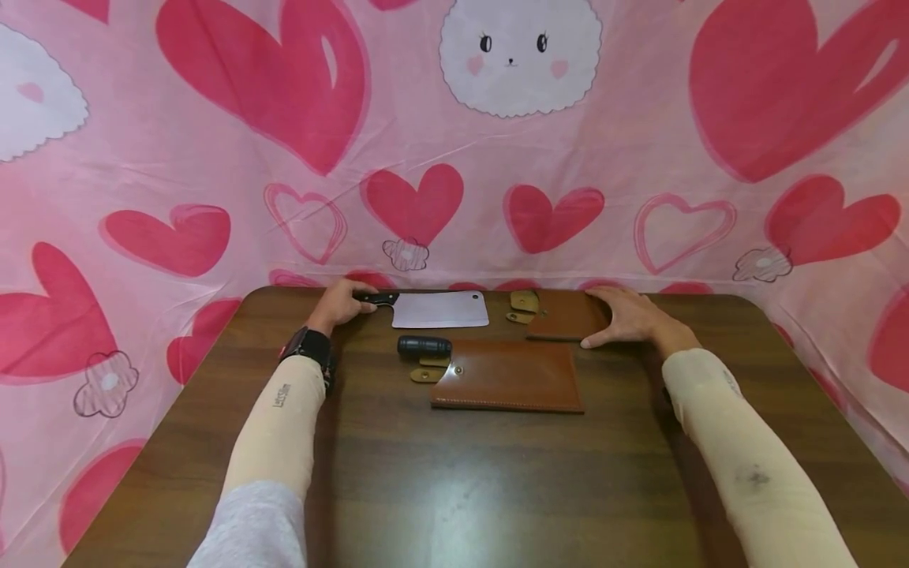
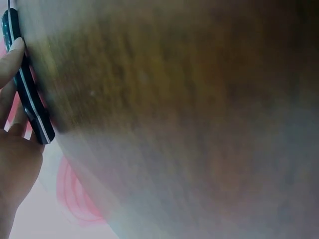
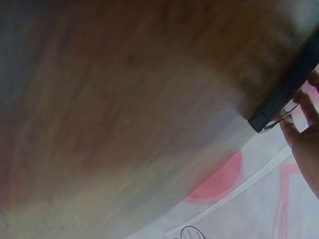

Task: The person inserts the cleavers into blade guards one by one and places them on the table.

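Observation:
A cleaver (image 1: 440,309) with a black handle lies at the table's far edge in the head view, blade to the right. My left hand (image 1: 342,303) pinches its handle (image 2: 31,94) between thumb and fingers. To the right lies a brown leather sheath (image 1: 566,314) with snap straps. My right hand (image 1: 628,315) holds its right end, thumb at the near side and fingers at the far side. In the right wrist view, the fingers (image 3: 304,109) touch the sheath's dark edge (image 3: 284,94).
Nearer on the wooden table (image 1: 454,489) lies a larger brown sheath (image 1: 511,377) with a black handle (image 1: 424,346) sticking out at its left and a strap beside it. A pink cloth with hearts (image 1: 419,142) hangs behind the table.

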`<action>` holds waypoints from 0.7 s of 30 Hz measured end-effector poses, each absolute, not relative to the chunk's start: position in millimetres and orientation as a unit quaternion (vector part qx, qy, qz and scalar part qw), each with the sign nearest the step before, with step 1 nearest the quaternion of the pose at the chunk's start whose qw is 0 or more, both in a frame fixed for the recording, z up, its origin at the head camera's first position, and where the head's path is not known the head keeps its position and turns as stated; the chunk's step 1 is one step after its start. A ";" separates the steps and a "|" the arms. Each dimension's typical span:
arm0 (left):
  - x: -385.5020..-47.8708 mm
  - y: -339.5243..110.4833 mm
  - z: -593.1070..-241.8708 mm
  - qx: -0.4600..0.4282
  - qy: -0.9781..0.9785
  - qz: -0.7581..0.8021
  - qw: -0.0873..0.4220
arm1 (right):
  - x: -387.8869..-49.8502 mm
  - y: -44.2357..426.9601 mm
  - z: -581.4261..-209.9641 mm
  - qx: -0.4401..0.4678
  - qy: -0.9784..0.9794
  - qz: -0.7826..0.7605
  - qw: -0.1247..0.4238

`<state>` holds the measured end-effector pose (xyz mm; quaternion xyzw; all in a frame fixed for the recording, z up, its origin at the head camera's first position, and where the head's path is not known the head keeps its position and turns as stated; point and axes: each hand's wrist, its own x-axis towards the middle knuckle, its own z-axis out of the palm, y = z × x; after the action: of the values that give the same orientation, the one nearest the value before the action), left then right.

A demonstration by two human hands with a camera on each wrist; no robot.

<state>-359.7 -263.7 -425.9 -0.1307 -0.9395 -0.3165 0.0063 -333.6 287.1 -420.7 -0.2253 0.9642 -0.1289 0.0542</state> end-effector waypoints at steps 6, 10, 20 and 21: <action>-359.3 -264.5 -424.7 -0.137 -0.937 -0.320 0.010 | -334.2 287.4 -419.9 -0.240 0.962 -0.123 0.045; -359.3 -263.9 -421.2 -0.134 -0.934 -0.330 0.010 | -334.8 286.5 -419.8 -0.251 0.960 -0.120 0.028; -355.5 -259.4 -411.9 -0.138 -0.933 -0.333 0.013 | -332.8 286.7 -420.2 -0.245 0.960 -0.129 0.035; -354.6 -259.4 -411.8 -0.137 -0.933 -0.334 0.011 | -331.7 286.5 -420.5 -0.245 0.960 -0.131 0.035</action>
<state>-354.6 -259.4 -411.8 -0.1369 -0.9326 -0.3337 0.0112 -331.7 286.5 -420.5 -0.2452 0.9600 -0.1307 0.0346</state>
